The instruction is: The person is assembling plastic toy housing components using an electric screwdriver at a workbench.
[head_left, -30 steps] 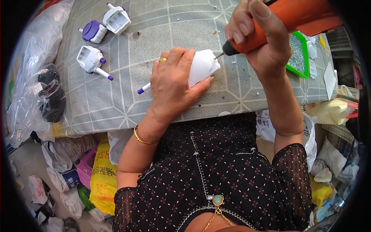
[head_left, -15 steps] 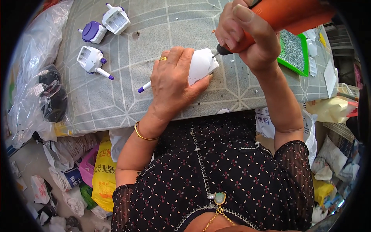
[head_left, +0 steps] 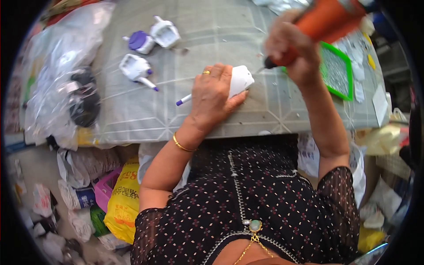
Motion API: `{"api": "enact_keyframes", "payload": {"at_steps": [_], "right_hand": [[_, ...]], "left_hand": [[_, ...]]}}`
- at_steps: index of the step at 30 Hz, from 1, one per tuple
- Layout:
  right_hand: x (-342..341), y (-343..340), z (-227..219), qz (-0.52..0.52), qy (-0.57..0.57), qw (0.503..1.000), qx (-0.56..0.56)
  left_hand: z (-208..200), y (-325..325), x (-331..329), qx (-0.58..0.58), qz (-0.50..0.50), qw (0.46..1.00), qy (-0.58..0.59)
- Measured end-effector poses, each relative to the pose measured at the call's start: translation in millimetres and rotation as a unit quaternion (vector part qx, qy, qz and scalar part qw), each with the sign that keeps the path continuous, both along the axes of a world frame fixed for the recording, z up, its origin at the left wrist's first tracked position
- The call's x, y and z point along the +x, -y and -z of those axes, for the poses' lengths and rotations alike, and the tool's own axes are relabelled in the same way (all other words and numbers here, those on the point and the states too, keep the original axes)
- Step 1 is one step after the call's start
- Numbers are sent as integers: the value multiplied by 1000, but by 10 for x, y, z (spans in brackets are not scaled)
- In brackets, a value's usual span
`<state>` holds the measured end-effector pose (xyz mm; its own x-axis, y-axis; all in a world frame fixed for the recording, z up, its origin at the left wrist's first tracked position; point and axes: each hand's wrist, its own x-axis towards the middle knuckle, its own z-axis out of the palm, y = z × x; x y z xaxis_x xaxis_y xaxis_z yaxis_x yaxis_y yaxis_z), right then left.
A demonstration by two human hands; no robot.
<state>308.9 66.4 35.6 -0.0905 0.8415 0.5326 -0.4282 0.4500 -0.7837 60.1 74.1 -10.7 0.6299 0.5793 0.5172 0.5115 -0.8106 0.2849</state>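
Under my left hand (head_left: 211, 93), a white plastic housing (head_left: 240, 81) lies on the table, its far end showing beyond my fingers. A white stem with a purple tip (head_left: 183, 100) sticks out on the other side of the hand. My right hand (head_left: 295, 51), blurred, grips an orange electric screwdriver (head_left: 329, 22) above the table. Its thin bit points left toward the housing's end, apart from it. At the far left lie similar white parts: one with a purple cap (head_left: 139, 41), one with an open hollow (head_left: 165, 33) and one nearer (head_left: 135, 67).
A green tray (head_left: 348, 73) of small metal screws stands beyond my right forearm. A clear plastic bag (head_left: 62, 75) with dark contents lies along the table's left side. White slips (head_left: 380, 105) rest near the right edge. Bags, one yellow (head_left: 123, 198), fill the floor at left.
The screwdriver has drawn back from the housing's end, so its bit stands off from it. My left hand still holds the housing. The whole view has shifted a little.
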Motion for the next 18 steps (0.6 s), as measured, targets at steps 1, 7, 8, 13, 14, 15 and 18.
{"api": "enact_keyframes", "payload": {"at_steps": [1,7,8,13,14,15,18], "right_hand": [[-97,13,-173,68,-45,997,-8],[-260,-192,-432,347,89,931,-65],[-288,-210,-355,425,194,876,-118],[-683,-115,374,494,357,780,140],[-915,-189,417,393,394,811,182],[-1214,-301,375,361,449,802,160],[-1773,-949,487,348,576,733,96]], "left_hand": [[-107,15,-113,-1,-26,999,-21],[-650,614,-1343,-47,-131,989,53],[-560,770,-1569,-37,-173,983,55],[214,1554,-2431,-53,-318,944,68],[451,1674,-2558,-77,-360,927,70],[788,1813,-2727,-91,-374,923,16],[1124,1742,-2761,-134,-369,919,-40]]}}
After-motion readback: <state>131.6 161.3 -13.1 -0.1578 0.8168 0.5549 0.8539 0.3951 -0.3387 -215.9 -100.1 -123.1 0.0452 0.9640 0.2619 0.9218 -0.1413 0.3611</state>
